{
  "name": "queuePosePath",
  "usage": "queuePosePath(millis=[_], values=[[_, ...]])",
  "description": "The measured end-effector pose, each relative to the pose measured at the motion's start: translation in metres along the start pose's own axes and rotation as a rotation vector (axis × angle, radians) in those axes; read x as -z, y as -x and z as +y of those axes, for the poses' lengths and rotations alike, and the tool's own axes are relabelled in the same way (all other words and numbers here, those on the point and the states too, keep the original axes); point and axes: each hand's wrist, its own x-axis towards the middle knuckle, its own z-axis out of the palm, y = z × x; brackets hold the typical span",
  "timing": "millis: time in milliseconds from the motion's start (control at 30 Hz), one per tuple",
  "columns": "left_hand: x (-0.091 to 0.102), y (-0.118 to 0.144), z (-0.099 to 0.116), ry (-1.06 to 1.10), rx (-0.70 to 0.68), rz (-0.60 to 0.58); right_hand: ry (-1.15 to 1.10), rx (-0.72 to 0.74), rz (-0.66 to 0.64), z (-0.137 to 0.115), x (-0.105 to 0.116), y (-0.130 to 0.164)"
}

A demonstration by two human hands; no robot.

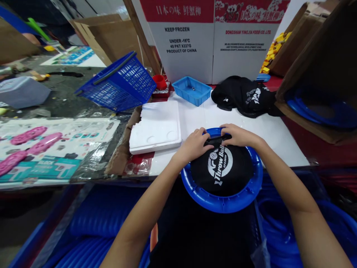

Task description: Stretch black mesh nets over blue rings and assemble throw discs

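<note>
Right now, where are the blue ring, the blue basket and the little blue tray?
blue ring [223, 204]: head view, near rim.
blue basket [122, 87]: head view, mesh side.
little blue tray [186, 92]: head view, front wall.

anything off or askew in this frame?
Yes: the blue basket sits tipped on its side at the table's edge, not upright. The white foam slab has a ragged, broken-looking left edge. Both hands grip the blue ring normally.

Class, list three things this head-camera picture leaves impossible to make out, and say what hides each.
1. Far rim of the blue ring: covered by left hand and right hand.
2. Small item in the blue tray: too small.
3. Blue rings in the cardboard box: cut by the right edge.
</note>
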Motion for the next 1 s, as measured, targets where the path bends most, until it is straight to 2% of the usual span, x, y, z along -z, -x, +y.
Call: queuePosePath(millis=[133, 200, 333, 533, 767, 933, 1000], values=[[0.005, -0.004, -0.007, 0.324, 0.139, 0.079, -0.224, -0.031, 0.074, 0.005, 0.005, 0.005], [0.008, -0.005, -0.010, 0.418, 0.199, 0.102, -0.364, -0.078, 0.106, 0.011, 0.005, 0.008], [0.013, -0.010, -0.012, 0.490, 0.241, 0.110, -0.519, -0.136, 0.175, 0.018, 0.000, 0.010], [0.014, -0.016, -0.022, 0.568, 0.306, 0.099, -0.523, -0.133, 0.172, 0.019, 0.000, 0.008], [0.016, -0.017, -0.022, 0.459, 0.234, 0.062, -0.431, -0.069, 0.029, 0.029, 0.009, -0.002], [0.024, -0.019, -0.015, 0.179, 0.190, 0.085, -0.372, -0.064, 0.049, 0.033, 0.005, -0.011], [0.025, -0.021, -0.016, 0.157, 0.196, 0.064, -0.346, -0.060, 0.059, 0.033, 0.003, -0.013]])
